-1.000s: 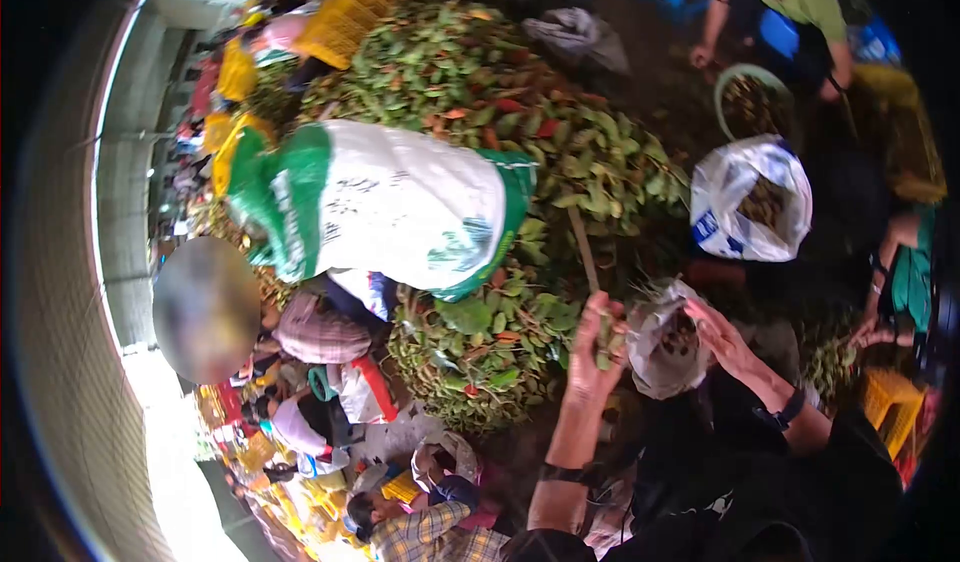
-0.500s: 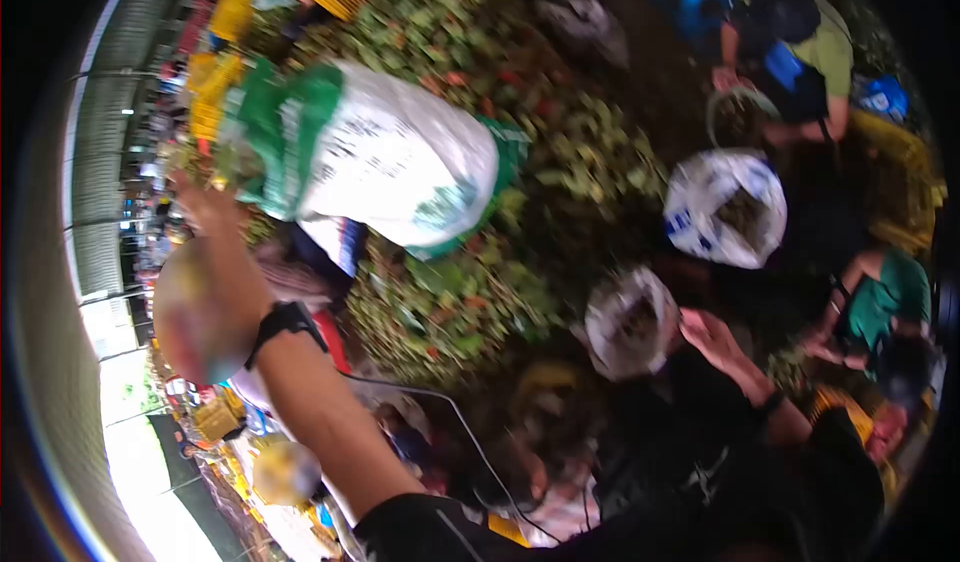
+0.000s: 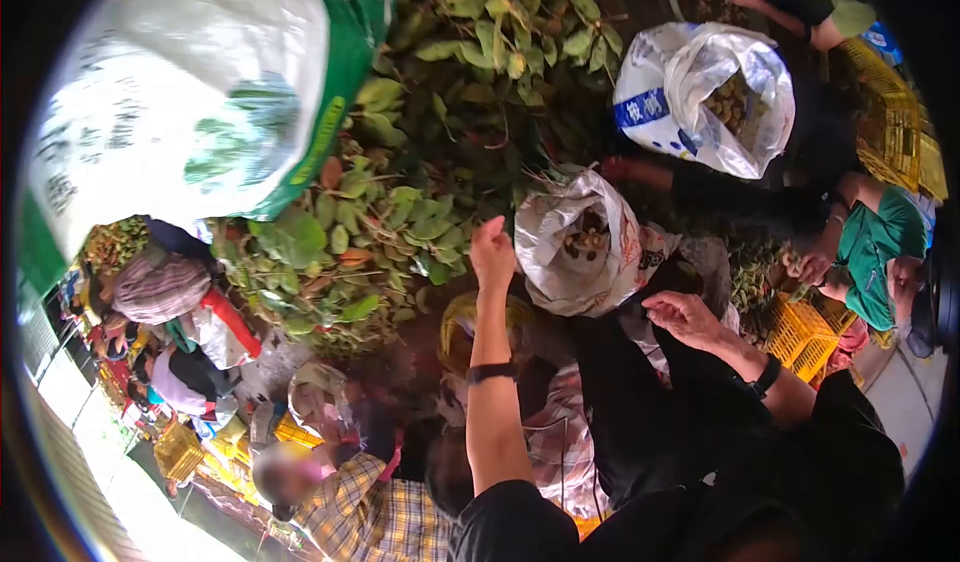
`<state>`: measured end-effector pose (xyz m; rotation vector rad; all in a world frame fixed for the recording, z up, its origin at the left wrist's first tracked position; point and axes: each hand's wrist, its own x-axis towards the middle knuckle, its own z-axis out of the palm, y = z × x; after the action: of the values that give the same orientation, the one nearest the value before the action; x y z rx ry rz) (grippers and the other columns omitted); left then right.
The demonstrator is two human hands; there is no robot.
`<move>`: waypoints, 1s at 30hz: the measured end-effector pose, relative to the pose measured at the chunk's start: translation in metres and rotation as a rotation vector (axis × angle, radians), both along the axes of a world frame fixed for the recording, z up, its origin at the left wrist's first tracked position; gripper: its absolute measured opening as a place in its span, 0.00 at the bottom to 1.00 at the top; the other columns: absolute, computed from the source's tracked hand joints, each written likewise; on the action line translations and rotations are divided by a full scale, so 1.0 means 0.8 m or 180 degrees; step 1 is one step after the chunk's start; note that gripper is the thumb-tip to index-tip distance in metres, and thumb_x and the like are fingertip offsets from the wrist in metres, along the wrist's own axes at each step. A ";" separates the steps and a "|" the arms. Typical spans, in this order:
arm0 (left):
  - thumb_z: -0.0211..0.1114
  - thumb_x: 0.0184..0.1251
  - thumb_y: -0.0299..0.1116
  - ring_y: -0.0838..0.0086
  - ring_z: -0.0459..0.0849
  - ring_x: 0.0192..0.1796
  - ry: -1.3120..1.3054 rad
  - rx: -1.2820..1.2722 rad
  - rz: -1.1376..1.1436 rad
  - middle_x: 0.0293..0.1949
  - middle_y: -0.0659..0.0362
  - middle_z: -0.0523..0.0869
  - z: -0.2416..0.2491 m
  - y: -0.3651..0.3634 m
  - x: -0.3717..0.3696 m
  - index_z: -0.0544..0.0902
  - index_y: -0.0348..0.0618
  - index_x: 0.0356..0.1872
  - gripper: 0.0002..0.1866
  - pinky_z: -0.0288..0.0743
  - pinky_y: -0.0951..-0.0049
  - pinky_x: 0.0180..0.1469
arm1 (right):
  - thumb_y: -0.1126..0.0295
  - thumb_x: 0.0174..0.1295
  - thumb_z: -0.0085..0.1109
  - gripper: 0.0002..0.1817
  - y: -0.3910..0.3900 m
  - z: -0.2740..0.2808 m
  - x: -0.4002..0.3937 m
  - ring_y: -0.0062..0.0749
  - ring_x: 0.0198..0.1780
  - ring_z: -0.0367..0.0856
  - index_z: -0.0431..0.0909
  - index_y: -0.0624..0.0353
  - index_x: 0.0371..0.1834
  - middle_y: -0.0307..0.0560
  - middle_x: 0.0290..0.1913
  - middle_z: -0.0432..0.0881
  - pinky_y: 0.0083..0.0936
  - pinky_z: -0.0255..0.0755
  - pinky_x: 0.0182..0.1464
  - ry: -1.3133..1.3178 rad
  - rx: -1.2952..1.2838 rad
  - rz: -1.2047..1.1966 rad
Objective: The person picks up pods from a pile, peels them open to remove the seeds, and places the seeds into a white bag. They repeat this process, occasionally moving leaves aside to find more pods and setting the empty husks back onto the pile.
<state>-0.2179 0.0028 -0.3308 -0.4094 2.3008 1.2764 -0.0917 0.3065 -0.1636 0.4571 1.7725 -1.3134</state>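
My left hand [image 3: 492, 254] is raised between the leaf pile and a white woven sack, its fingers curled in; whatever they may hold cannot be made out. The open white sack [image 3: 545, 277] stands just right of it, with small round brownish fruits [image 3: 588, 243] inside. My right hand [image 3: 690, 320] is at the near right side of this sack, fingers stretched and apart, holding nothing visible. Leafy cut branches [image 3: 400, 222] are heaped left of and beyond my left hand.
A large white-and-green sack [image 3: 190, 92] lies on the heap at upper left. Another open sack [image 3: 650, 112] of fruit stands beyond mine. A person in green [image 3: 880, 252] sits at right near a yellow crate [image 3: 800, 337]. Someone in a plaid shirt [image 3: 370, 507] is at lower left.
My left arm has come back from its far-left reach to beside the sack, its fingers now curled. My right hand stays near the sack. The view has turned, shifting the large sack leftward.
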 end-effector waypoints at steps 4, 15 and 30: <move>0.59 0.59 0.23 0.62 0.83 0.49 -0.0006 -0.0643 -0.0513 0.49 0.48 0.83 -0.121 0.007 0.012 0.80 0.37 0.51 0.17 0.75 0.65 0.52 | 0.68 0.64 0.59 0.14 -0.003 -0.057 0.027 0.17 0.35 0.77 0.78 0.61 0.50 0.38 0.33 0.81 0.19 0.73 0.40 -0.0304 -0.0188 -0.0121; 0.66 0.62 0.40 0.55 0.69 0.64 0.0700 -0.0706 0.1672 0.66 0.44 0.63 -0.115 -0.091 -0.324 0.60 0.36 0.68 0.37 0.66 0.53 0.63 | 0.69 0.65 0.57 0.13 -0.002 -0.132 0.063 0.17 0.32 0.78 0.77 0.62 0.49 0.40 0.32 0.81 0.19 0.74 0.37 -0.0628 -0.0223 -0.0178; 0.64 0.57 0.39 0.74 0.75 0.40 0.0624 0.0108 0.0384 0.36 0.60 0.80 0.048 -0.095 -0.228 0.80 0.40 0.41 0.15 0.69 0.71 0.42 | 0.71 0.64 0.55 0.11 -0.016 -0.127 0.064 0.18 0.29 0.75 0.78 0.64 0.46 0.40 0.26 0.77 0.20 0.70 0.32 -0.0477 -0.0094 -0.0192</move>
<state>-0.4004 -0.0729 -0.2921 -0.4344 2.4437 1.4708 -0.0403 0.2936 -0.2651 0.5813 1.6245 -1.3102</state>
